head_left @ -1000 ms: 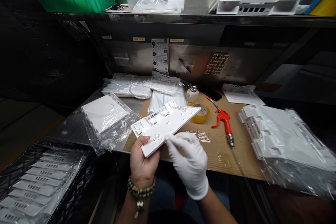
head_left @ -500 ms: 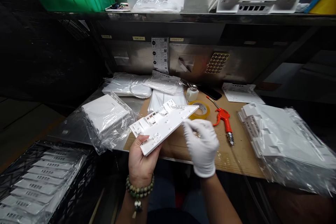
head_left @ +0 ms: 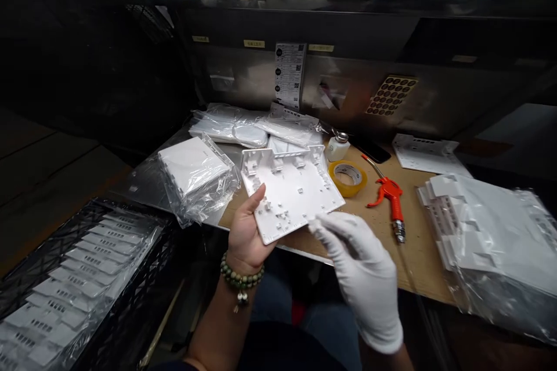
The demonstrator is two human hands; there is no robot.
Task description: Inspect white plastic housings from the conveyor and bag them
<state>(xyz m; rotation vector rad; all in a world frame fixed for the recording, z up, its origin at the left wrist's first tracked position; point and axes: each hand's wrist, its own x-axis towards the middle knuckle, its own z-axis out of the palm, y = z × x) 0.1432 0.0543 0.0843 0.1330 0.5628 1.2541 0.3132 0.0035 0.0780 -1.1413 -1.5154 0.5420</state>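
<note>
A white plastic housing cover with clips and posts on its inner face lies tilted in my bare left hand. My left thumb presses on its left edge while the fingers support it from underneath. My right hand, in a white glove, is at the cover's lower right edge with thumb and fingertips pinched together. Whether those fingertips touch the edge or hold something small cannot be made out. Beyond the cover lie a roll of yellow tape and a small white dispenser bottle.
An orange air blow gun lies to the right, its hose trailing forward. Bagged white covers are stacked at right, with another bagged stack at left. A black crate holds several covers. Above runs a metal shelf.
The cover has turned so its inner face shows more toward me. My right hand has moved down along its edge, and the camera view has shifted.
</note>
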